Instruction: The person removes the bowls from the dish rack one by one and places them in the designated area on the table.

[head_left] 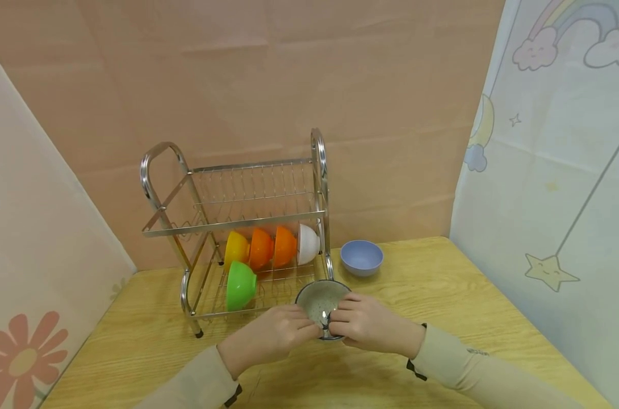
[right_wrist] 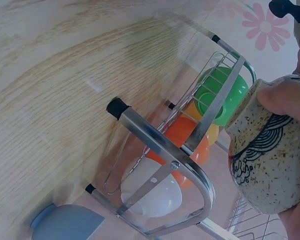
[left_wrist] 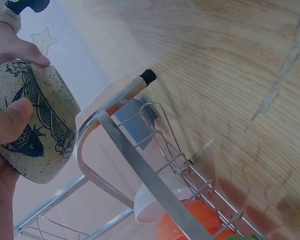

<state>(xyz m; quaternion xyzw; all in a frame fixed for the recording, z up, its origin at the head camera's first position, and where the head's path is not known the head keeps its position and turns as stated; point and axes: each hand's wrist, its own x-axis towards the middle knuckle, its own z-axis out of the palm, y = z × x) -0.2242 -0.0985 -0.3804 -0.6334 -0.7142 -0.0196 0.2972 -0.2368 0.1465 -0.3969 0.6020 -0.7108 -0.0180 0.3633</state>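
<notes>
A speckled ceramic bowl (head_left: 317, 298) with a dark rim is held up in front of the dish rack (head_left: 248, 222). Its outside, in the left wrist view, carries a dark fish and wave pattern (left_wrist: 30, 142). My left hand (head_left: 281, 330) grips its near left side, the thumb lying across the fish. The right hand (head_left: 372, 324) grips the right side, fingers at the rim. On the rack's lower tier, yellow (head_left: 236, 249), orange (head_left: 261, 249) and white (head_left: 308, 244) bowls stand on their sides in a row, a green bowl (head_left: 241, 287) in front of them.
A blue-purple bowl (head_left: 362, 257) sits upright on the wooden table (head_left: 442, 318), right of the rack. The rack's upper tier (head_left: 253, 187) rises above the lower bowls. Cloth-covered walls stand at the back (head_left: 391, 113), left and right.
</notes>
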